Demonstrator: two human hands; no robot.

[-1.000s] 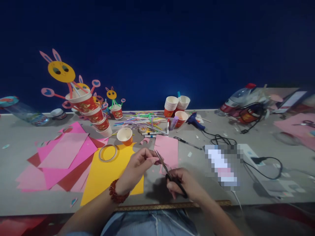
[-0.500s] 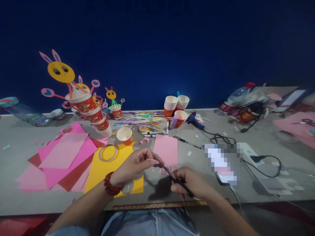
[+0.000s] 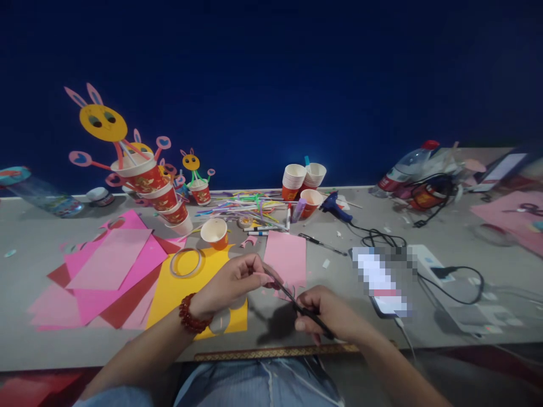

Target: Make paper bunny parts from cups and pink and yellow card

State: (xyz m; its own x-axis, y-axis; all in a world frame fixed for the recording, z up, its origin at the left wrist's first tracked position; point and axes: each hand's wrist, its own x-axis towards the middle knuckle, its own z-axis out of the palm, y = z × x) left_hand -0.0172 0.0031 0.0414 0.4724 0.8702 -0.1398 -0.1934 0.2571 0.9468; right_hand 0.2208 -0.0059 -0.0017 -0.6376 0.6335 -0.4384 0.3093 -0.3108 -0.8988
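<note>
My right hand is closed round the handles of dark scissors, whose blades point up and left toward my other hand. A small piece of pink paper is pinched between the thumb and fingers of my left hand, right at the blade tips. Most of that piece is hidden by the fingers. A bead bracelet circles my left wrist. Under and behind the hands lie a pink paper sheet with small scraps by its lower edge and a yellow sheet with round cut-outs.
Pink and red sheets overlap at the left. Stacked cups with a paper rabbit figure stand behind them. Straws, a paper cup, a glue gun, a pen, a phone and a power strip occupy the table.
Hardly anything differs. Both hands, the scissors and the pink piece keep nearly the same place, and the view has shifted very slightly.
</note>
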